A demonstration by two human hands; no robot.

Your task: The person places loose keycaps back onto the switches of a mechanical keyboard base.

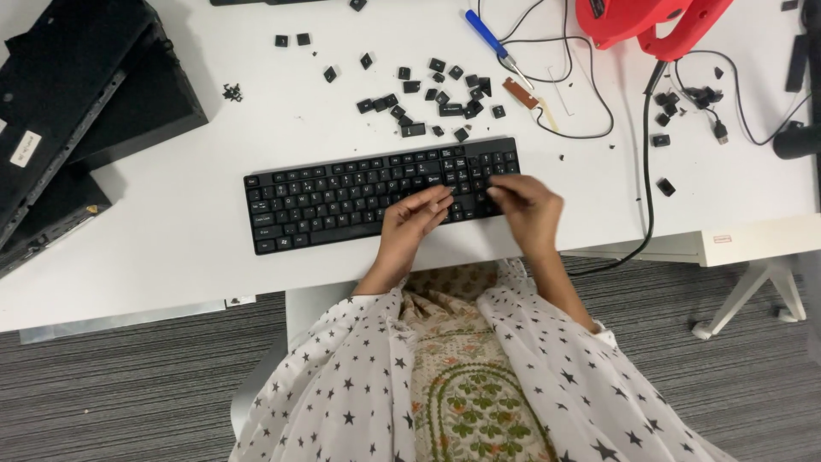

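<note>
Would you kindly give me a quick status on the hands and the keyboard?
Left hand and right hand both on black keyboard, right end. Loose keycaps scattered behind it. Nothing blocking.

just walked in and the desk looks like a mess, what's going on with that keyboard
A person has both hands on the right end of a black keyboard on a white table. The left hand rests fingers on the keys; the right hand pinches at the keys near the edge. Loose keycaps lie scattered behind it, beside a blue screwdriver and a red tool.
</note>
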